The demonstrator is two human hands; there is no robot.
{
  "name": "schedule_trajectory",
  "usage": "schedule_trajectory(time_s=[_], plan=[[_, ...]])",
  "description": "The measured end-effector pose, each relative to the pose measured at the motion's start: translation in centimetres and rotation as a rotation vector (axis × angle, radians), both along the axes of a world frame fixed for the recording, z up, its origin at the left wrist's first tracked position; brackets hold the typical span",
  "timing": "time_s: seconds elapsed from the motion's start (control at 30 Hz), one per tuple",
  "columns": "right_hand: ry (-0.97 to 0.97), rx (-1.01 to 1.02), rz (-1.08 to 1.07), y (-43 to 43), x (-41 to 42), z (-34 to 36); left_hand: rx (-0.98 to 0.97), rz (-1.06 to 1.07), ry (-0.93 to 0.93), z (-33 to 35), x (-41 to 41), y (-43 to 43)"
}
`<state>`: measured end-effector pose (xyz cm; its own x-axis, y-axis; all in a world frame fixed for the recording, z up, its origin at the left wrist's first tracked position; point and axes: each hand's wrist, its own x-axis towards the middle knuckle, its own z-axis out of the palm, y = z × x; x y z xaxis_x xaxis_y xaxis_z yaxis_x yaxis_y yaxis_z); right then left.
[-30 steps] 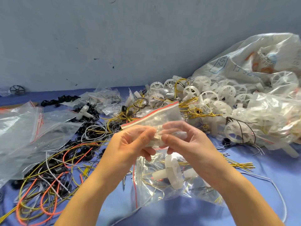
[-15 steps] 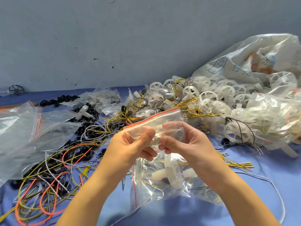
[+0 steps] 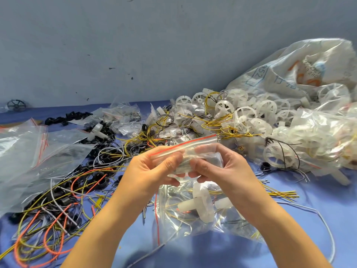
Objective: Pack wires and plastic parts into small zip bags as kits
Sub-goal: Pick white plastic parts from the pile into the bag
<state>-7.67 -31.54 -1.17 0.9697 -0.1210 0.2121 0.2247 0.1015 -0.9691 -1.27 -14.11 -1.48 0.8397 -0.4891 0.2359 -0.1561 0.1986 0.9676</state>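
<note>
Forearms reach in from the bottom edge over a blue desk [image 3: 340,206] where filled kit bags [image 3: 185,225] lie nearest the camera, a white spool-shaped part [image 3: 202,204] plain inside one. Just above them the left hand [image 3: 152,171] and right hand [image 3: 224,169] hold a small zip bag [image 3: 193,145] off the desk, each w/ thumb in front and fingers curled behind, pinching the bag's body below its red strip. Vs. a second ago the thumbs have drawn nearer, almost meeting, and the red strip sits flatter. That reads as contents being settled or air pressed out before the seal, so this kit is prob. near done. Whether the zip is shut cannot be told, and what is inside is a blur behind glare and fingers. To the left sprawls a tangle of orange, yellow and grey wires [image 3: 58,200] w/ black rings [image 3: 99,181], then flat, seemingly empty zip bags [image 3: 29,151]. Farther back, right, a heap of white plastic wheels [image 3: 257,117] spills from a printed sack [image 3: 289,74], cut off at the frame's edge. A dark wheel [image 3: 16,105] sits alone at far left by the grey wall [image 3: 116,45].
</note>
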Motion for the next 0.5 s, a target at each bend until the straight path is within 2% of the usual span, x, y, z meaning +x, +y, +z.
schedule_trajectory(time_s=[0.2, 0.33, 0.43, 0.5], plan=[[0.004, -0.029, -0.087, 0.0, 0.0, 0.1, 0.018, 0.040, -0.136, 0.2, -0.7, -0.1], [0.008, 0.040, -0.102, 0.2, 0.0, 0.0, 0.057, 0.006, -0.218, 0.3, -1.2, -0.2], [0.016, 0.061, -0.035, 0.1, 0.0, 0.0, 0.081, 0.068, -0.264, 0.1, -1.2, -0.3], [-0.027, 0.070, 0.066, 0.0, -0.1, 0.2, 0.058, 0.110, -0.206, 0.2, -1.1, -0.3]])
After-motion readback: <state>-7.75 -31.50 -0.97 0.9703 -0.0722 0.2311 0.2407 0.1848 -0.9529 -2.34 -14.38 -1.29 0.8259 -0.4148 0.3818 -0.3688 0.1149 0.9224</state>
